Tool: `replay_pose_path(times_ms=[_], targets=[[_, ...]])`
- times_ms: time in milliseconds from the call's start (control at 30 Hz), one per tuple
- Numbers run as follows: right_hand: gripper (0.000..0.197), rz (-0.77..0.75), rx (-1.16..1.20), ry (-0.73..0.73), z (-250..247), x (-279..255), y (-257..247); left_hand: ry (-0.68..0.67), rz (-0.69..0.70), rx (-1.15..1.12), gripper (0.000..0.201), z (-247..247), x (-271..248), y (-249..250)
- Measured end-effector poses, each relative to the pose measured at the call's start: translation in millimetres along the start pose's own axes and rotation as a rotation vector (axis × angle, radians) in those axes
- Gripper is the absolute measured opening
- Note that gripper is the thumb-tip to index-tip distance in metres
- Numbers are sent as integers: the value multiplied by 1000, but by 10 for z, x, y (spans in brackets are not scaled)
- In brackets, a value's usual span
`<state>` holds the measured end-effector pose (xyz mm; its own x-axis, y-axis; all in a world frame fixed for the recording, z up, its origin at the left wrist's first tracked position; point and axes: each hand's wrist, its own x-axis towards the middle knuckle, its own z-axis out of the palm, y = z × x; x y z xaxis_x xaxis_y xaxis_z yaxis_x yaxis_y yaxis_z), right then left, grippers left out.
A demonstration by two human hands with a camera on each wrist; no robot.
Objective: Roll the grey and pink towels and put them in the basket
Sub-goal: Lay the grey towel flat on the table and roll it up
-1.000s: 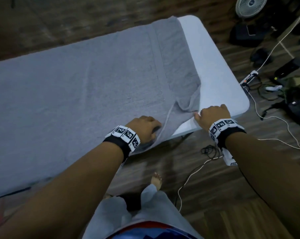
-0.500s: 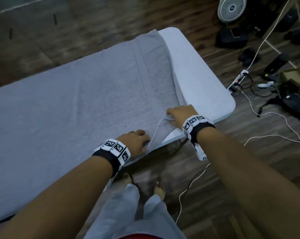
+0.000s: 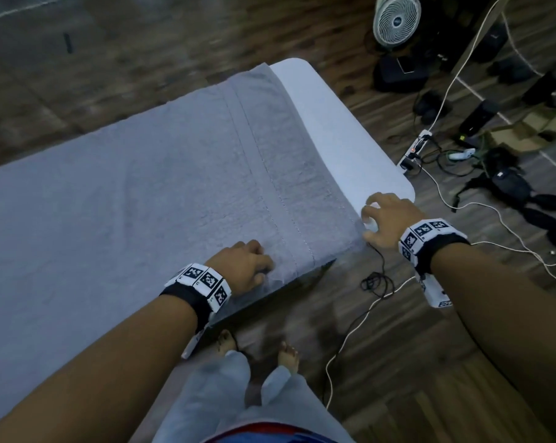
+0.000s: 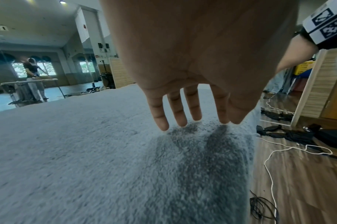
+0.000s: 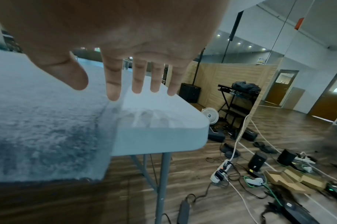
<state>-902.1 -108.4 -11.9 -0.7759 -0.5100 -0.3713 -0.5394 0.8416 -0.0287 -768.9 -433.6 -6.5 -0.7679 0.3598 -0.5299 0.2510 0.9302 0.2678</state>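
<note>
**Grey towel spread flat, both hands at its near edge**

The grey towel (image 3: 149,193) lies spread flat over most of the white tabletop (image 3: 343,135), its stitched border running near its right edge. That edge stops short of the tabletop's right end, leaving a bare white strip. The towel's near edge hangs slightly over the front of the tabletop.

The left hand (image 3: 241,266) rests on the towel close to the near edge, just left of the stitched border. From the left wrist view its fingers (image 4: 175,109) are extended and spread, their tips touching the pile; it grasps nothing.

The right hand (image 3: 388,219) sits at the towel's near right corner, over the bare tabletop strip. In the right wrist view the fingers (image 5: 114,84) are straight and apart, the index tip right at the towel's edge and the others over the white surface; it too is released, holding nothing.

Below the tabletop are the person's bare feet (image 3: 288,353) on a wooden floor (image 3: 398,378). Further right on the floor lie a white cable (image 3: 350,340), a power strip (image 3: 414,151) and a small white fan (image 3: 396,19).
</note>
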Motion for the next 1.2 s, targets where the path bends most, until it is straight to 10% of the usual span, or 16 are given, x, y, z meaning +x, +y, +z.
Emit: replay_pose_path(times_ms=[767, 1200], targets=[[28, -209, -202, -93, -722, 1464, -305, 342, -243, -245, 35, -521, 1153, -408], [54, -413, -194, -204, -913, 2264, -78, 288, -468, -496, 25, -710, 1550, -431]])
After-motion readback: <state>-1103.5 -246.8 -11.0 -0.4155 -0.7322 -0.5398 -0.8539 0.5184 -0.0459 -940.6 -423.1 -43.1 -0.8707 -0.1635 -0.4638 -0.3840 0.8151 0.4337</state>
